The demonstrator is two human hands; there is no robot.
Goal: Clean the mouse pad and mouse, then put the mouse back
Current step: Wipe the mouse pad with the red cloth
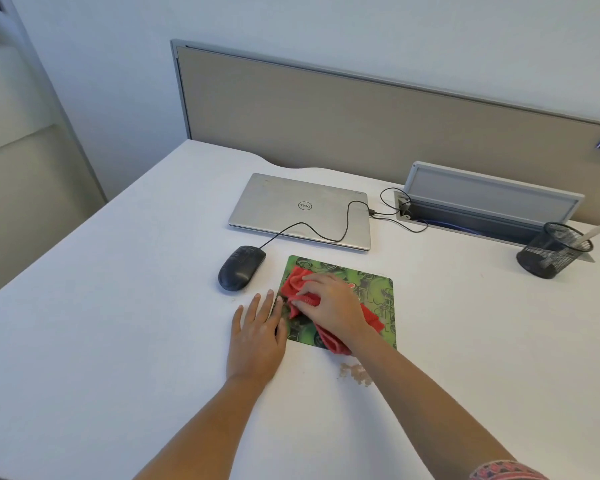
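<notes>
Black mouse [241, 268] sits on the white desk [118, 306], off the pad, just left of it, cord running over the closed silver laptop [298, 211]. Left hand [257, 336] flat, fingers spread, pinning the left edge of the green mouse pad [378, 296]. Right hand [329, 304] clutches a red cloth [297, 282] on the pad. Crumbs [355, 372] near the pad's front edge. Far right, black mesh pen cup [553, 251] holds one pale flat stick.
</notes>
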